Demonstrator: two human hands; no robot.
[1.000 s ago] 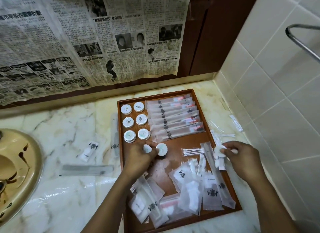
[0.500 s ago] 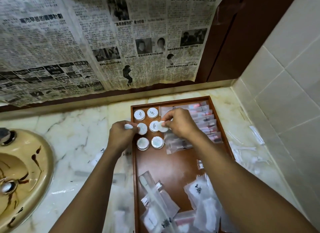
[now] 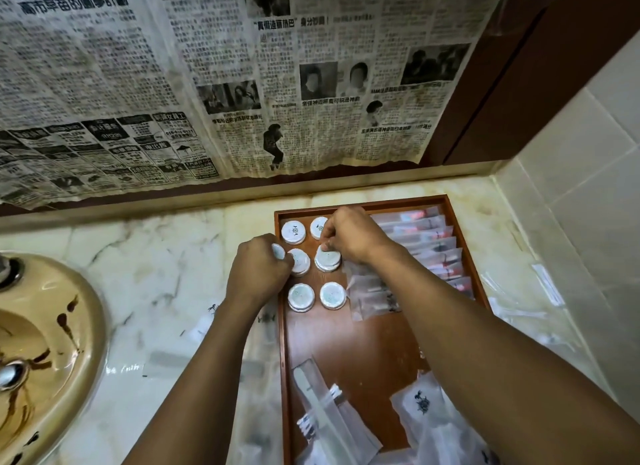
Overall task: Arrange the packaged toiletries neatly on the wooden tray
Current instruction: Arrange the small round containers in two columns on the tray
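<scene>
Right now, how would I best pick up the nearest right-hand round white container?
I'd pinch the round white container by its low side wall, coming straight down from above. It lies flat, lid up, with clear packets close on its right, so put thumb and finger on its near and far edges, where bare wooden tray shows.

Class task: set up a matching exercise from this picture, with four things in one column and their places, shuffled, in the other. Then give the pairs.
Things
1. newspaper
2. sink
3. round tins
4. long sachets

Places
a. far right of the tray
b. left end of the counter
c. on the wall behind
d. far left of the tray, in two columns

Pairs: 1-c, 2-b, 3-d, 4-a
</scene>
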